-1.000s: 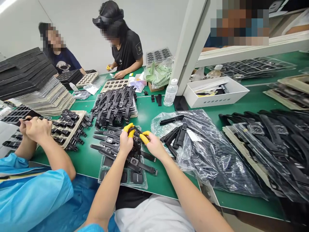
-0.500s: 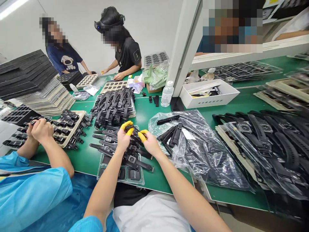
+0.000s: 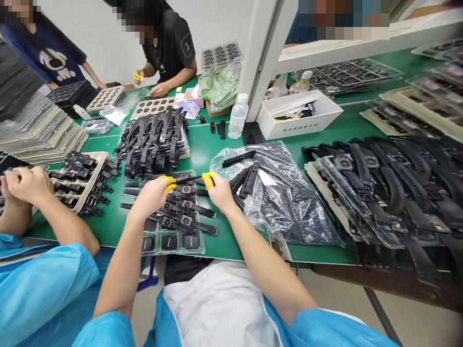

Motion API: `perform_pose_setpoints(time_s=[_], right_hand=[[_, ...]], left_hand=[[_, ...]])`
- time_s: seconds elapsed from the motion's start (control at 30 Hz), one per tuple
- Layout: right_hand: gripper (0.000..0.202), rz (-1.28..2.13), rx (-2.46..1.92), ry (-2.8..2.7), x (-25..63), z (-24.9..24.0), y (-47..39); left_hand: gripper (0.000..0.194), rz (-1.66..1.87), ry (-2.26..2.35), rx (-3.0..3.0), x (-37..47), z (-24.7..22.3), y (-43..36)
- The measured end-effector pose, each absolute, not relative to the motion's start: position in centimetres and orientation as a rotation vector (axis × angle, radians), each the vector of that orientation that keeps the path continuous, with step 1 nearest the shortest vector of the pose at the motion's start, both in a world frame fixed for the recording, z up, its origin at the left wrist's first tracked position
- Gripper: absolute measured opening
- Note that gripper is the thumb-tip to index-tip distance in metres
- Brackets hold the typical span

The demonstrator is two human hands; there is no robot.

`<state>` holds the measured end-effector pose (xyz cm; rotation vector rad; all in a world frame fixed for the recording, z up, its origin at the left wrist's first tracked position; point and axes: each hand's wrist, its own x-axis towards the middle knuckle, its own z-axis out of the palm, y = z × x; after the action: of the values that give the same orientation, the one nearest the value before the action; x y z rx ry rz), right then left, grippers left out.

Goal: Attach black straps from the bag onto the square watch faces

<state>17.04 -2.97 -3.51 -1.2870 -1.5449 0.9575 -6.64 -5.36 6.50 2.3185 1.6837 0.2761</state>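
Observation:
Yellow covers sit on some fingertips of both hands. My left hand [image 3: 154, 193] is closed on one end of a black watch strap [image 3: 190, 180], and my right hand [image 3: 219, 190] pinches its other end. The strap is stretched roughly level between them. Below it, watches with black straps [image 3: 187, 220] lie in slanting rows over a clear plastic tray [image 3: 200, 246], whose front pockets hold dark square pieces. To the right, loose black straps [image 3: 249, 180] rest on a clear plastic bag [image 3: 289, 193].
A piled stack of strapped watches [image 3: 154, 140] stands behind the tray. A bottle [image 3: 238, 117], a phone [image 3: 252, 133] and a white box [image 3: 300, 115] are farther back. More watches [image 3: 390, 168] lie right. A co-worker's hands [image 3: 29, 185] are at left; two people stand across.
My hands have moved apart, my left hand going left, and the strap is now stretched between them. The camera view has tilted down and shifted.

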Motion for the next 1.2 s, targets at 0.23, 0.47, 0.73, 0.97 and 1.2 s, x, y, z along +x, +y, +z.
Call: perform_pose_setpoints(time_s=[0.23,0.47,0.73,0.97,1.2], right_hand=[[0.033,0.539,-1.489,-1.666,19.2,-4.4,-0.8],[0.057,0.291,-1.819,-1.688,20.9,-7.3,2.0],[0.059,0.241,-1.857,-1.755,21.1,-9.0,2.3],[0.055,0.202,-1.869,-1.831,21.7,-9.9,2.3],[0.052,0.176,-1.843,-1.893,21.8,-10.5,1.8]], left_hand=[[0.040,-0.242,1.949,2.469,-7.5,9.2,-8.7],[0.037,-0.128,1.967,2.280,-12.7,10.4,-13.0],[0.040,-0.074,1.930,2.038,-15.1,8.8,-16.8],[0.039,-0.122,1.839,2.014,-16.1,5.4,-17.9],[0.034,-0.522,1.852,2.023,-15.3,4.7,-16.3]])
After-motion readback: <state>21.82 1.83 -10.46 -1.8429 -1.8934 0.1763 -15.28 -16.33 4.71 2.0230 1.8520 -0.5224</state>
